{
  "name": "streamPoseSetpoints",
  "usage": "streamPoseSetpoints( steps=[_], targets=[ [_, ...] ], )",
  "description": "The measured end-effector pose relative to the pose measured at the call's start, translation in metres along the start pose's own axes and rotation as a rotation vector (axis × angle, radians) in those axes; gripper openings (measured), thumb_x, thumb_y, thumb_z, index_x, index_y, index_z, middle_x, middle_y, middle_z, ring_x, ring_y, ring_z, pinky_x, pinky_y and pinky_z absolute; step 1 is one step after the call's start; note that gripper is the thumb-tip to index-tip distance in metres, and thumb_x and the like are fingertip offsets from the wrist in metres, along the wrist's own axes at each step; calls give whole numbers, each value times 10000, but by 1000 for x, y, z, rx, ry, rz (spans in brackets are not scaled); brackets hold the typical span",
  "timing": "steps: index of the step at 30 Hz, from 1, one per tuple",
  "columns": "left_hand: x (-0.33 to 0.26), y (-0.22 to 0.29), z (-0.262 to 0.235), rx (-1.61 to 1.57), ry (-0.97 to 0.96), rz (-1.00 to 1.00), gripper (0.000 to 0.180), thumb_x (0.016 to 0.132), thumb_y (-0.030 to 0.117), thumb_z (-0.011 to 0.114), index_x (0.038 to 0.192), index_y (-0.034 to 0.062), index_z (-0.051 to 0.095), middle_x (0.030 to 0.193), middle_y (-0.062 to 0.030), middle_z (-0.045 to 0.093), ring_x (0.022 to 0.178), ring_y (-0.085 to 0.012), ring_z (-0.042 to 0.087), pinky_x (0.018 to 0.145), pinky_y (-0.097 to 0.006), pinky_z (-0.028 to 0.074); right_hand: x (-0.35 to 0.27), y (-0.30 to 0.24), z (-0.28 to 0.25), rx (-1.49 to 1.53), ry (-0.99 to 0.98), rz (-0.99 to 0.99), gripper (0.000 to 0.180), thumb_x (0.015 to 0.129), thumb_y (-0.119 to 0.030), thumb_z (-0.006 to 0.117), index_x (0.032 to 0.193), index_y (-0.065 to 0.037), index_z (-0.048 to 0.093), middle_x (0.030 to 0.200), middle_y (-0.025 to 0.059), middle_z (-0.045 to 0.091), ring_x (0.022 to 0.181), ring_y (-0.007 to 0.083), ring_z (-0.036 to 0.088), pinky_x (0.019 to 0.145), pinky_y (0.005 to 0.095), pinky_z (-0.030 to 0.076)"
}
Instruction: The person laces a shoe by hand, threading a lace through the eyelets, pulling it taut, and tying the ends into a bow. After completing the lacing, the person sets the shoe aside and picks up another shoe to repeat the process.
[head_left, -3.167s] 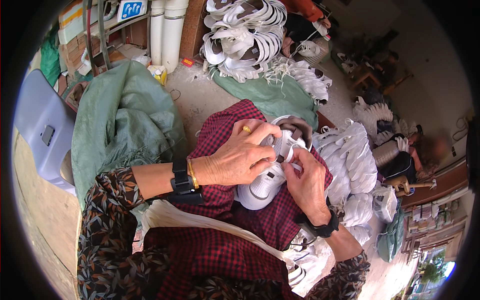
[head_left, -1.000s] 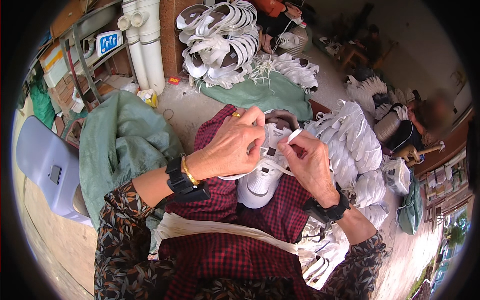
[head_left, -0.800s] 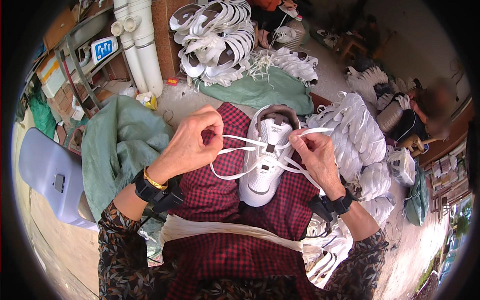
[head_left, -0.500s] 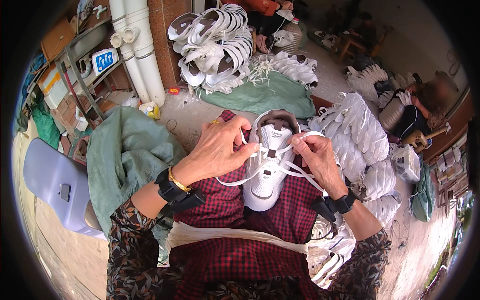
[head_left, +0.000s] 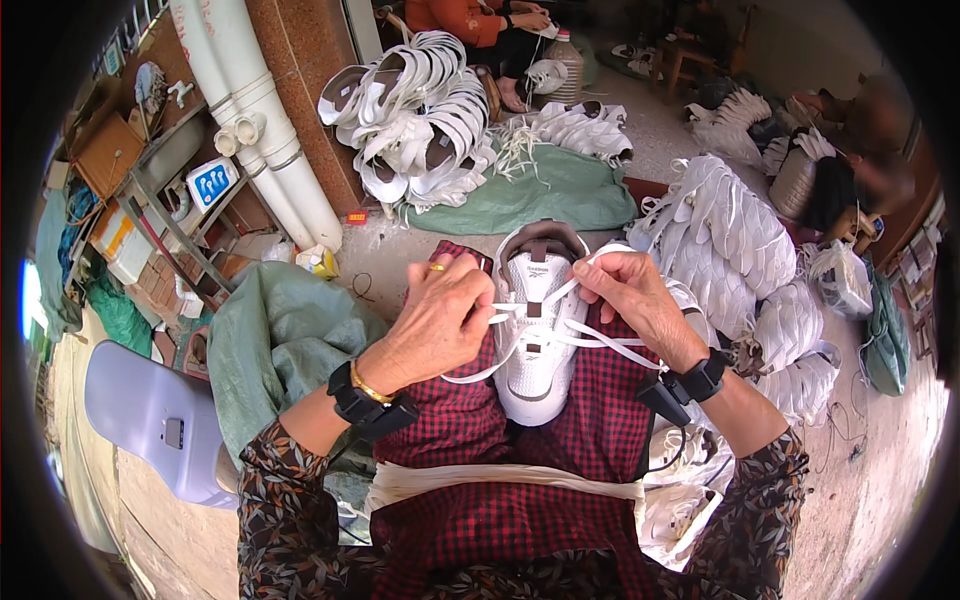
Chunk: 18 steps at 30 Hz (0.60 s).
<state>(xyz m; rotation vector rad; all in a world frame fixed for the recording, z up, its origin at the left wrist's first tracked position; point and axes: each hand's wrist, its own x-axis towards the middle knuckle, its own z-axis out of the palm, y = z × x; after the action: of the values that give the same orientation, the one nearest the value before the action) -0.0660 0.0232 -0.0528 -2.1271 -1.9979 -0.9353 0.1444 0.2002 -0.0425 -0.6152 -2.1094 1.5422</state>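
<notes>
A white mesh sneaker upper (head_left: 530, 365) lies on my lap, its toe toward me and its grey-lined collar away from me. White shoelace (head_left: 612, 341) runs through its lower eyelets, with loose lengths hanging to both sides. At the left edge of the tongue, my left hand (head_left: 440, 318) is closed on a stretch of lace drawn out from the shoe. My right hand (head_left: 640, 300) pinches another stretch of lace between thumb and forefinger, beside the upper eyelets. Below both hands spreads a red-and-black checked apron (head_left: 450, 425).
Stacked white shoe uppers (head_left: 715, 240) stand close on my right, with more bundles (head_left: 410, 120) ahead. A green sack (head_left: 290, 340) and a lilac plastic chair (head_left: 150, 420) are at my left. Other people sit farther off, one in an orange top (head_left: 450, 18).
My left hand has moved left off the tongue, with its lace now stretched sideways. The right hand still pinches its lace, fingers now more curled over. The whole view has shifted and tilted slightly.
</notes>
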Motion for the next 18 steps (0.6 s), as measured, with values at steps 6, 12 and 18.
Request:
streamPoseSetpoints(
  steps=[6, 12, 18],
  targets=[
    [-44, -88, -56, 248, 58, -365, 103, 872, 86, 658, 895, 83, 558, 922, -83, 546, 913, -301, 570, 920, -468, 345, 2, 5, 1, 59, 11, 5, 330, 996, -344, 705, 873, -42, 755, 701, -16, 636, 575, 35, 524, 488, 206, 432],
    [-58, -121, -50, 321, 33, -632, 178, 834, 61, 682, 965, 91, 565, 1022, -107, 576, 1057, -363, 597, 970, -536, 365, 0, 1, 1, 189, 85, 71, 337, 1017, -327, 677, 977, 6, 710, 785, 32, 687, 649, 66, 605, 509, 209, 479],
    [-31, -59, -32, 266, 229, -380, 338, 838, 23, 676, 1161, 88, 598, 1143, -139, 597, 1172, -377, 568, 994, -501, 414, -30, 1, -39, -310, 6, -24, 168, 944, -104, 723, 1055, 18, 685, 822, 59, 717, 675, 100, 646, 559, 256, 520]
  ],
)
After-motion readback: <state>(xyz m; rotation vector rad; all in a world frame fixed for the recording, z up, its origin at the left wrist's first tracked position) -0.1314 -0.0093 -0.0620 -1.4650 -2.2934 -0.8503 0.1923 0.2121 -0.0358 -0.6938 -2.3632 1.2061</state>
